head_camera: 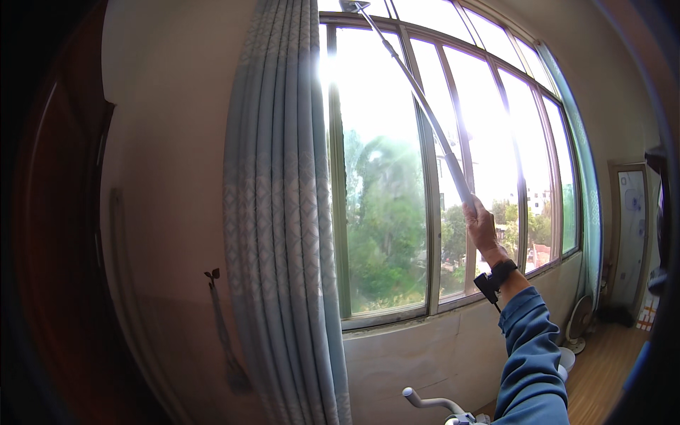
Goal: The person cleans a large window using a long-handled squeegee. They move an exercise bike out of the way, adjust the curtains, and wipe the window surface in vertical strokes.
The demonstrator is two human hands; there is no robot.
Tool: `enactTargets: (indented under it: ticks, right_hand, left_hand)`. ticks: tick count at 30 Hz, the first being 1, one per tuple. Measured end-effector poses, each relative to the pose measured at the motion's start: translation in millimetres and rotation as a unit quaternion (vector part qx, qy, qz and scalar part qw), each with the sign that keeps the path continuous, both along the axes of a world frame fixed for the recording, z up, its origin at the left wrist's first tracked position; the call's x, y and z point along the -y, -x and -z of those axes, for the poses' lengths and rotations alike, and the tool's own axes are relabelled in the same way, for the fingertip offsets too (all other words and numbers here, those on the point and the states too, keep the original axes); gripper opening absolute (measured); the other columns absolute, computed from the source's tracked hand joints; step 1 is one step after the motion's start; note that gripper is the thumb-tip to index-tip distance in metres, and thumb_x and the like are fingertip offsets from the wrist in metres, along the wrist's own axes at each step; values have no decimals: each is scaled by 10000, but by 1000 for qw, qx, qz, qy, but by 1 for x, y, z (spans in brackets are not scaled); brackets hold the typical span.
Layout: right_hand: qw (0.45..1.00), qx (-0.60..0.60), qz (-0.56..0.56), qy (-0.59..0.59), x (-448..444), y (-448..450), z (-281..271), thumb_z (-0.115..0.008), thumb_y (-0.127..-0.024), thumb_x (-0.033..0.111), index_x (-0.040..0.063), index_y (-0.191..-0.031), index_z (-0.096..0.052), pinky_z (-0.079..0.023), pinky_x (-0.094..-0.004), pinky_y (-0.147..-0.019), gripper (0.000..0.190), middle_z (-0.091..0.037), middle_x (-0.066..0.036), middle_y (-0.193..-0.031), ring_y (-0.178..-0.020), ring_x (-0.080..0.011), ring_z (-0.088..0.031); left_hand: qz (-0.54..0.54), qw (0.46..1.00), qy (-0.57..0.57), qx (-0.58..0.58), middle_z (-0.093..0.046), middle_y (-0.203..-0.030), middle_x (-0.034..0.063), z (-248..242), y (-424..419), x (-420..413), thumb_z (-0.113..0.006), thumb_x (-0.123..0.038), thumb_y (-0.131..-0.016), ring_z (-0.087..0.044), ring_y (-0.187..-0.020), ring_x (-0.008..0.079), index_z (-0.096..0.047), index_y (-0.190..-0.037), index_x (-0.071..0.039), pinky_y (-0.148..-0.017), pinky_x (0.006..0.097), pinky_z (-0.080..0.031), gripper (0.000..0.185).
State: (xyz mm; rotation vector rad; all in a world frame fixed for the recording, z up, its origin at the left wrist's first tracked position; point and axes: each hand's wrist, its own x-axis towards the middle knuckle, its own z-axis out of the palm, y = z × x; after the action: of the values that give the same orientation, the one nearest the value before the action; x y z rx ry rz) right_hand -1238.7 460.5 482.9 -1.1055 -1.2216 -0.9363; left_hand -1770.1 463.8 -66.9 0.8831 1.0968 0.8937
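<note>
My right hand [482,226], in a blue sleeve with a black band at the wrist, is closed around the grey grip of a telescopic pole [425,106]. The pole slants up and to the left across the window. Its flat cleaning head [355,6] is at the upper panes, near the top of the picture; whether it touches the glass cannot be told. Behind the pole stands a wide sliding window [382,212] with metal frames, its left pane hazy. My left hand is out of view.
A patterned grey-blue curtain [287,212] hangs left of the window, a greenish one [587,175] at its right. A white curved metal bar [430,402] rises at the bottom. An electric fan [579,319] and a white basin [567,359] stand on the floor at right.
</note>
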Motion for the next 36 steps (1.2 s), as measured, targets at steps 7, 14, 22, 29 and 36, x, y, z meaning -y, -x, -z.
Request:
enactTargets:
  ticks: [7, 14, 22, 29, 36]
  right_hand:
    - [998, 55, 39, 0, 3, 36, -9, -513, -933, 278, -30, -1185, -517, -481, -352, -555, 398, -602, -213, -675, -631, -247, -654]
    - [999, 13, -7, 41, -21, 78, -36, -512, -922, 302, 32, -1199, -519, -492, -425, -714, 387, -644, -234, -858, -817, -370, -644]
    - [982, -118, 118, 85, -2, 30, -50, -467, -924, 423, 152, -1284, -497, -501, -433, -746, 452, -661, -214, -870, -811, -355, -654]
    - [976, -99, 185, 48, 37, -11, -12, -457, -925, 407, 143, -1253, -508, -505, -436, -700, 423, -664, -193, -855, -800, -372, -646]
    - [969, -142, 202, 27, 63, -32, 11, -469, -937, 369, 58, -1257, -505, -489, -398, -770, 448, -637, -236, -1000, -929, -365, -623]
  left_hand:
    - [-2, 1000, -8, -28, -607, -746, 10, -12, 10, -4, -555, -288, -907, -559, -623, 79, -593, -942, -62, -529, 220, -462, 232]
    - [-5, 1000, -21, -12, -608, -759, 18, -19, 16, -6, -554, -292, -910, -562, -627, 85, -593, -950, -59, -536, 227, -469, 240]
    - [-23, 1000, 18, 3, -604, -768, 23, -3, 21, -1, -561, -278, -912, -561, -623, 87, -585, -969, -48, -503, 207, -459, 238]
    - [-9, 1000, 8, -10, -607, -766, 24, -6, 20, -5, -560, -287, -910, -564, -626, 86, -588, -978, -51, -513, 213, -462, 248]
    - [64, 997, -14, -33, -608, -763, 29, 3, 10, -32, -566, -313, -906, -562, -628, 85, -590, -976, -54, -519, 214, -460, 269]
